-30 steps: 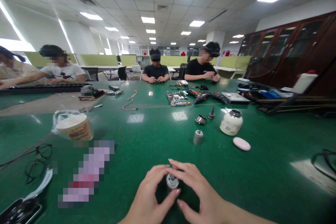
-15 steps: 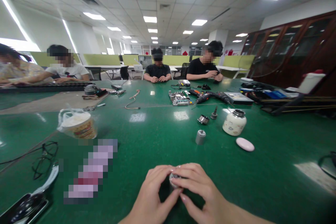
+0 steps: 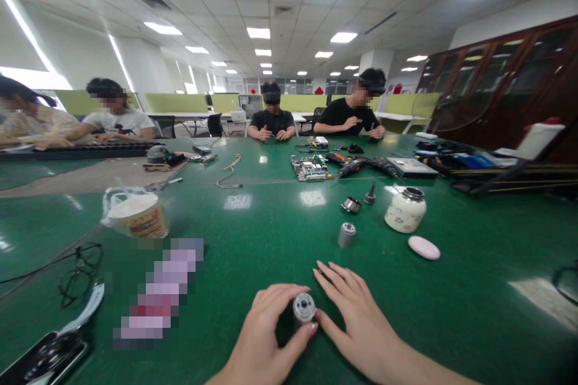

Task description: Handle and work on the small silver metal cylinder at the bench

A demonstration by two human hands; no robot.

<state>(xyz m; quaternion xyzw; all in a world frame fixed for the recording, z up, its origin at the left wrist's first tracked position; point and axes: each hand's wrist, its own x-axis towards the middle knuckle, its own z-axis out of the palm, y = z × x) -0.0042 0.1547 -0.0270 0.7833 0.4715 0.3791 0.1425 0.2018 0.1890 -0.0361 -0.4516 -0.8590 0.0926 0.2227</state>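
A small silver cylindrical part (image 3: 304,307) stands on the green table (image 3: 253,240) close to me. My left hand (image 3: 266,337) curls round it from the left, thumb and fingers touching it. My right hand (image 3: 356,319) lies beside it on the right with fingers stretched out and only the thumb near the part.
Farther out lie a grey metal cylinder (image 3: 347,234), a metal ring (image 3: 351,205), a white jar (image 3: 405,210) and its pink lid (image 3: 424,247). A bagged food cup (image 3: 135,214), glasses (image 3: 76,274) and a phone (image 3: 45,358) sit left. Several people work across the table.
My right hand has lifted its fingers off the top of the silver part and spread them flat to the right. The left hand stays on the part.
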